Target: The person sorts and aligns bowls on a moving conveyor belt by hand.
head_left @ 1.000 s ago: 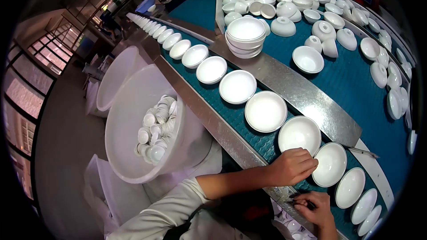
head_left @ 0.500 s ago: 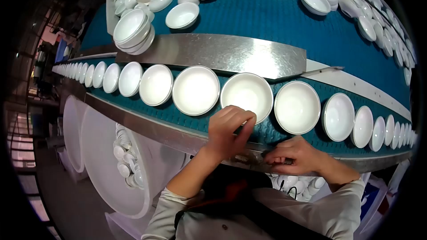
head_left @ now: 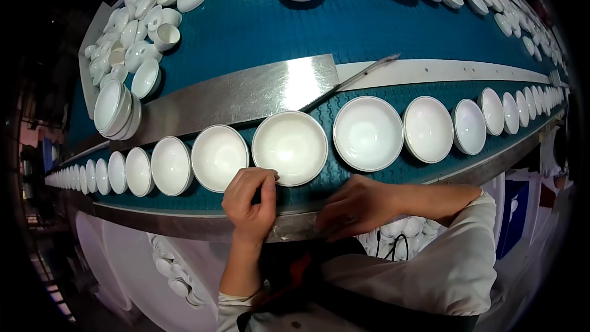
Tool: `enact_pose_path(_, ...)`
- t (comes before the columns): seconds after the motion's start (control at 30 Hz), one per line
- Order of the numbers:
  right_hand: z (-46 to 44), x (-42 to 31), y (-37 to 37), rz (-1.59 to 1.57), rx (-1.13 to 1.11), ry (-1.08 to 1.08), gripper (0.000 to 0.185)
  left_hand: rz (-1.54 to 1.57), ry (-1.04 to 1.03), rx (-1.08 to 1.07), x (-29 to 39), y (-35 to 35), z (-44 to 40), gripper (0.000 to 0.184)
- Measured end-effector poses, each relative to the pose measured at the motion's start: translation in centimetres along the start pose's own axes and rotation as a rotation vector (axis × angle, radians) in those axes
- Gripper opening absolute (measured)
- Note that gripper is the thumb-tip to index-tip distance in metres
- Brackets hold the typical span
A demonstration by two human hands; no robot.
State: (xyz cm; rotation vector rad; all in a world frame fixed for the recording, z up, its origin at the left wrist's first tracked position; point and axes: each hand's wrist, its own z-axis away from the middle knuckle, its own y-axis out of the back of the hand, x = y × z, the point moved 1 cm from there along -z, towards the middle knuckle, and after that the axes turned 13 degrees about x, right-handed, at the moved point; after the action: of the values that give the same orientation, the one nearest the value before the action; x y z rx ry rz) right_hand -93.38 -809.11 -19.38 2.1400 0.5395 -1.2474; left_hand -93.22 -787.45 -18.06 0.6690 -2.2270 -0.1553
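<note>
My left hand [head_left: 250, 200] is at the near edge of the teal conveyor, its fingers curled together against the lower rim of a white bowl [head_left: 290, 147]. My right hand [head_left: 356, 208] is bent over the metal edge [head_left: 295, 226] just to the right, its fingertips blurred; whatever it holds cannot be made out. Another white bowl [head_left: 368, 133] lies face up above my right hand. A white bowl [head_left: 220, 158] sits to the left of the one that my left hand meets. More bowls run in a single row both ways.
A metal guide plate [head_left: 233, 95] with a thin strip [head_left: 369, 69] at its end borders the row. Stacked bowls [head_left: 115, 110] stand on its left end. Many bowls lie on the wide blue belt [head_left: 246, 37] behind. A large white tub [head_left: 135, 270] holds small pieces, lower left.
The view has swung right, so the guide plate and tub appear further left. My right hand has turned over the metal edge, close to my left hand. My left hand stays at a bowl's rim.
</note>
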Motion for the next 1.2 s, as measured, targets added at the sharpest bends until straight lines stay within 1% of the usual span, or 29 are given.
enact_pose_path(0.03, 0.6, -0.1, 0.2, 0.005, 0.012, -0.004, 0.022, 0.009, -0.004, -0.009, 0.4, -0.6, 0.0, 0.008)
enact_pose_path(0.07, 1.0, -0.1, 0.3, -0.007, 0.004, 0.007, 0.022, 0.01, -0.029, -0.068, 0.7, -1.2, -0.1, 0.003)
enact_pose_path(0.1, 1.4, -0.2, 0.6, -0.015, -0.006, 0.019, 0.022, 0.011, -0.056, -0.122, 1.4, -1.9, -0.5, 0.01)
enact_pose_path(0.13, 1.8, -0.2, 0.9, -0.006, 0.001, 0.018, 0.022, 0.021, -0.063, -0.124, 2.2, -2.8, -1.1, 0.01)
enact_pose_path(0.2, 2.8, -0.4, 1.5, -0.025, -0.03, 0.071, 0.023, -0.045, -0.314, -0.214, 4.6, -4.9, -3.0, 0.016)
enact_pose_path(0.27, 3.7, -0.4, 2.0, -0.025, -0.046, 0.051, 0.024, -0.206, -0.367, -0.196, 6.1, -7.4, -4.3, 0.023)
enact_pose_path(0.3, 4.1, -0.1, 2.3, -0.028, -0.061, 0.051, 0.024, -0.277, -0.33, -0.214, 5.9, -8.5, -4.5, 0.025)
enact_pose_path(0.33, 4.6, 0.0, 2.7, -0.018, -0.056, 0.054, 0.024, -0.27, -0.34, -0.211, 5.6, -9.2, -4.4, 0.025)
enact_pose_path(0.4, 5.6, 0.1, 3.3, -0.06, -0.021, 0.046, 0.023, -0.523, -0.24, -0.386, 3.6, -10.4, -4.1, 0.025)
enact_pose_path(0.43, 5.9, 0.1, 3.6, -0.058, -0.026, 0.044, 0.021, -0.516, -0.26, -0.413, 3.0, -10.6, -3.8, 0.02)
enact_pose_path(0.47, 6.3, 0.0, 4.1, -0.056, -0.024, 0.04, 0.021, -0.512, -0.26, -0.414, 2.7, -10.8, -3.9, 0.02)
enact_pose_path(0.53, 6.8, -0.2, 4.6, -0.004, -0.08, 0.011, 0.021, -0.534, -0.175, -0.5, 2.3, -10.8, -3.5, 0.019)
enact_pose_path(0.57, 7.3, 0.1, 4.7, 0.005, -0.078, 0.012, 0.022, -0.568, -0.145, -0.525, 2.4, -10.8, -3.5, 0.023)
enact_pose_path(0.67, 8.3, -0.2, 6.1, -0.006, -0.068, -0.032, 0.022, -0.554, -0.109, -0.455, 3.0, -11.7, -3.8, 0.027)
enact_pose_path(0.7, 8.7, -0.5, 6.3, 0.027, -0.066, -0.081, 0.02, -0.512, -0.114, -0.395, 4.2, -12.1, -4.0, 0.03)
enact_pose_path(0.73, 9.4, -0.7, 6.3, 0.027, -0.064, -0.081, 0.02, -0.511, -0.116, -0.396, 5.0, -12.8, -4.0, 0.03)
enact_pose_path(0.8, 10.6, -0.7, 5.3, 0.327, -0.114, 0.135, 0.022, -0.311, -0.287, -0.249, 6.2, -13.9, -3.9, 0.034)
enact_pose_path(0.83, 11.5, -0.8, 4.7, 0.233, -0.093, 0.183, 0.02, -0.28, -0.311, -0.277, 6.7, -14.9, -3.6, 0.038)
enact_pose_path(0.87, 12.2, -0.7, 4.6, 0.237, -0.094, 0.179, 0.02, -0.249, -0.301, -0.338, 7.4, -16.0, -3.0, 0.04)
enact_pose_path(0.93, 13.5, -0.5, 5.0, 0.211, -0.095, 0.294, 0.015, -0.266, -0.274, -0.474, 7.3, -18.1, -1.2, 0.038)
enact_pose_path(0.97, 14.0, -0.3, 5.2, 0.213, -0.095, 0.289, 0.015, -0.261, -0.272, -0.476, 7.4, -18.7, -1.0, 0.038)
enact_pose_path(1.03, 14.6, -0.2, 5.6, 0.249, -0.12, 0.311, 0.016, -0.419, -0.166, -0.575, 7.4, -19.3, -0.8, 0.037)
enact_pose_path(1.07, 15.1, -0.1, 6.0, 0.25, -0.109, 0.312, 0.016, -0.42, -0.174, -0.583, 7.3, -19.5, -0.9, 0.037)
enact_pose_path(1.13, 16.3, -0.1, 6.9, 0.284, -0.102, 0.327, 0.018, -0.404, -0.175, -0.514, 7.6, -19.8, -0.9, 0.041)
enact_pose_path(1.17, 16.7, -0.3, 7.3, 0.288, -0.094, 0.326, 0.018, -0.371, -0.129, -0.465, 8.4, -20.3, -1.0, 0.042)
enact_pose_path(1.2, 16.8, -0.5, 7.6, 0.246, -0.07, 0.282, 0.013, -0.37, -0.139, -0.472, 9.4, -21.0, -1.1, 0.042)
